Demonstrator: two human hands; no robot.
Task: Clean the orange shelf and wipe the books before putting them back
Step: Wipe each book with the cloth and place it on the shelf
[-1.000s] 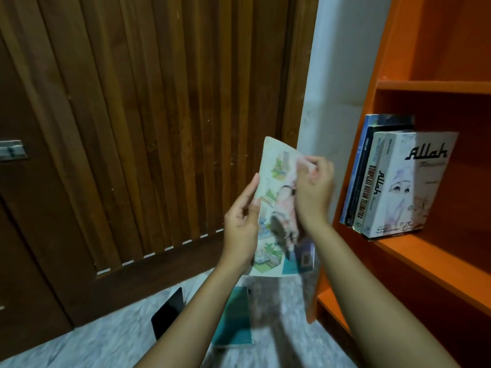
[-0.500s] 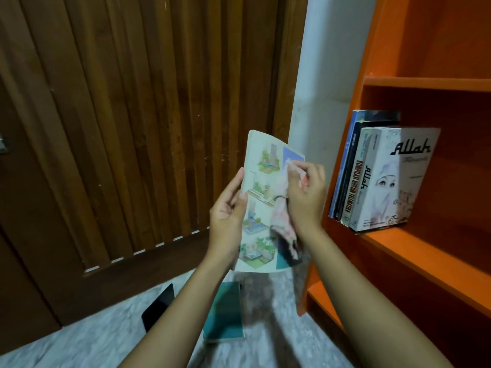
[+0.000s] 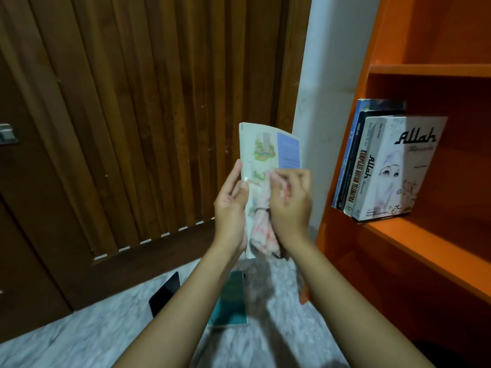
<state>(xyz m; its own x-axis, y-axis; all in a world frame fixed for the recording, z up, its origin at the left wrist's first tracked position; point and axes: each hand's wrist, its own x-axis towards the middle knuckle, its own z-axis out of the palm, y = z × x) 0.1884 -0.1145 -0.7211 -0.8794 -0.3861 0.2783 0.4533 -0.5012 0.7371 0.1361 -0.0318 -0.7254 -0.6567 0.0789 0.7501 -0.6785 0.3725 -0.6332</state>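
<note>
I hold a thin pale book (image 3: 268, 147) with small garden pictures upright in front of me. My left hand (image 3: 231, 208) grips its left edge, thumb on the cover. My right hand (image 3: 291, 205) presses a bunched pink and white cloth (image 3: 261, 229) against the lower cover, hiding that part. To the right stands the orange shelf (image 3: 425, 243), with several books (image 3: 393, 166) leaning on its middle board, a white one in front. A teal book (image 3: 231, 301) lies flat on the floor below my arms.
A dark wooden slatted door (image 3: 132, 115) fills the left, with a metal latch (image 3: 8, 132) at the far left. A white wall strip (image 3: 329, 88) separates door and shelf. A black flat object (image 3: 163, 293) lies on the marble floor (image 3: 66, 343).
My right hand has slid the cloth down the book's cover, uncovering the blue panel at the top right. The left hand keeps its grip on the book's edge.
</note>
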